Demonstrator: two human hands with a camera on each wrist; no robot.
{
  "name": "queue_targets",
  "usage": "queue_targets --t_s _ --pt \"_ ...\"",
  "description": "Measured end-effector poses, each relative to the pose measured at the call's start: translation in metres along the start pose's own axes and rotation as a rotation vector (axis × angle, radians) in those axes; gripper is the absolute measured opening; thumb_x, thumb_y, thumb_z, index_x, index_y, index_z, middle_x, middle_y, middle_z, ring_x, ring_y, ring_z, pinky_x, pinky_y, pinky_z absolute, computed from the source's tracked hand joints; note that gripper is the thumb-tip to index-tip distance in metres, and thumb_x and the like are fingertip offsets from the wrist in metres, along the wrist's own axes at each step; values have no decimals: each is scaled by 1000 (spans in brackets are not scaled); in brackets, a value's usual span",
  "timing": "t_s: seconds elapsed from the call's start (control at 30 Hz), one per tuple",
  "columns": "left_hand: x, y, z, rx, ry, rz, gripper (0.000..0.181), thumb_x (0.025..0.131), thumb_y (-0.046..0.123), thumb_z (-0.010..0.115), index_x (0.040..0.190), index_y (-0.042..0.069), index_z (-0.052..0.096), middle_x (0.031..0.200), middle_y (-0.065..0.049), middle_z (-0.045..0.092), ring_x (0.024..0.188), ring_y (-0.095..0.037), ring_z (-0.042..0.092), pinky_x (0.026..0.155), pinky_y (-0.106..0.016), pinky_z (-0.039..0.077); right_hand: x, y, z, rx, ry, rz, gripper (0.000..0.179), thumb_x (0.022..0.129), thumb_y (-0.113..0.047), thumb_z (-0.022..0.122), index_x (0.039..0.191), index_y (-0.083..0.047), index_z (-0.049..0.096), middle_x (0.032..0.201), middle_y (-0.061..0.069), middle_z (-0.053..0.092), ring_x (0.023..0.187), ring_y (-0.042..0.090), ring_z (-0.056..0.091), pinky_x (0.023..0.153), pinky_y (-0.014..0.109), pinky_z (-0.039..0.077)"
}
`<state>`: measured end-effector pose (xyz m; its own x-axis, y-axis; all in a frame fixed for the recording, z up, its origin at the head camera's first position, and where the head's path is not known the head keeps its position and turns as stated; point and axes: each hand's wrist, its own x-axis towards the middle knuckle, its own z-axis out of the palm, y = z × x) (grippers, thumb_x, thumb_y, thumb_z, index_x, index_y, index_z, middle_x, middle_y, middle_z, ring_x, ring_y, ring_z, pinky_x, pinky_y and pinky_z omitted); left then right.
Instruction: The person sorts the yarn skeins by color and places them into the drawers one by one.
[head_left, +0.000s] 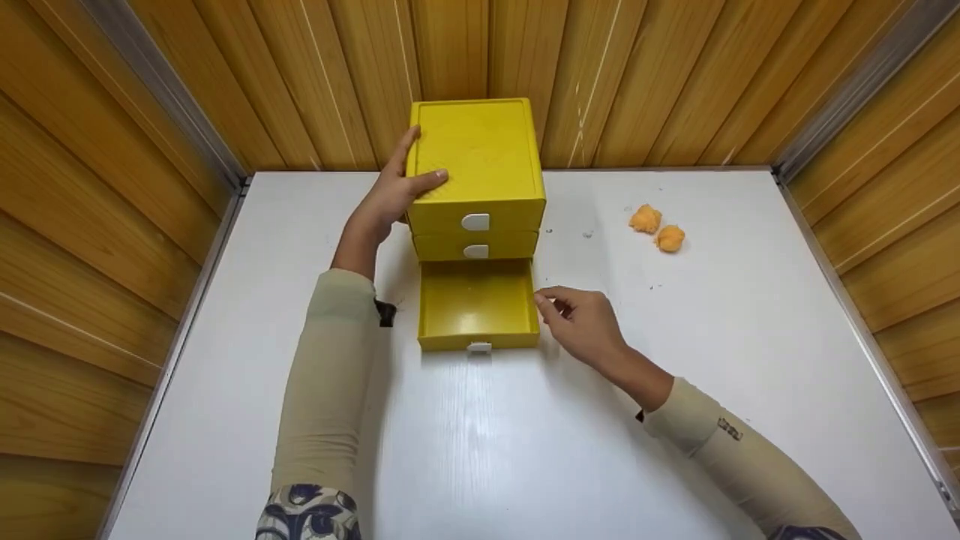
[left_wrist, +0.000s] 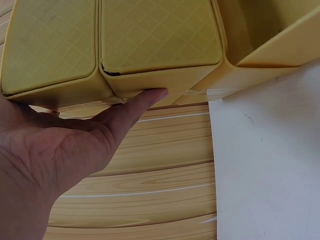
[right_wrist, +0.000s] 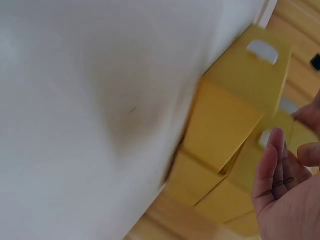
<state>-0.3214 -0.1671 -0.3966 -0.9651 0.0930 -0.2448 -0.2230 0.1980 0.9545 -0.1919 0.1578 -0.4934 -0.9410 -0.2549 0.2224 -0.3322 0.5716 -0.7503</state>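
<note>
1. The yellow, box-shaped cabinet with 3 stacked drawers (head_left: 476, 150), probably of hard plastic, stands on the white, flat table (head_left: 225, 360), near the wood-patterned back panels (head_left: 450, 45).
2. Its lowest shallow, yellow drawer (head_left: 450, 343) is pulled out toward you.
3. I judge the cabinet light and stiff, so it may slide or tip when you move a drawer. The smooth surface looks somewhat slippery, and the thin drawer sides may bend.
4. For the drawer, better take the small, white, rounded tab (head_left: 478, 347) at the front.
5. Your left hand (head_left: 394, 191) braces the cabinet: the thumb lies on top, the fingers extend along the left side, not wrapped around it.
6. Your right hand (head_left: 589, 326) is beside the drawer's right side, fingers loosely bent, thumb apart from them. It seems to hold nothing; whether its fingertips touch the drawer, I cannot tell.
</note>
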Motion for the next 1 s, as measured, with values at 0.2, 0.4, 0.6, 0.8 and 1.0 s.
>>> queue_targets --t_s 0.2,0.4,0.6,0.8,1.0 --pt "0 -1 -1 11 7 1 95 96 48 74 163 64 9 183 1 5 145 -28 52 121 -50 43 12 31 -16 -46 61 84 20 104 -23 70 110 -11 85 74 5 77 60 6 62 55 20 45" --pt "1 -1 -1 29 8 -3 94 95 50 74 163 65 10 183 4 2 157 -27 36 131 -55 27 11 44 -26 -112 55 133 23 103 -26 70 113 -10 84 81 7 77 59 8 58 56 23 44" --pt "1 1 -1 25 7 -4 94 96 50 74 162 66 10 183 5 2 157 -27 37 130 -54 29 17 57 -38 -158 44 197 34 103 -31 70 128 -9 77 102 15 80 59 10 57 55 25 44" --pt "0 2 -1 23 8 -13 94 96 50 74 161 67 9 183 6 1 155 -27 40 130 -53 31 27 78 -59 -76 58 311 44 103 -32 70 138 -5 70 104 16 73 57 8 63 52 23 47" --pt "1 1 -1 11 0 -21 95 96 50 74 162 66 9 183 5 2 149 -26 47 123 -52 40 40 102 -84 -78 152 421 44 101 -31 71 134 -2 70 88 6 65 54 6 64 52 21 48"
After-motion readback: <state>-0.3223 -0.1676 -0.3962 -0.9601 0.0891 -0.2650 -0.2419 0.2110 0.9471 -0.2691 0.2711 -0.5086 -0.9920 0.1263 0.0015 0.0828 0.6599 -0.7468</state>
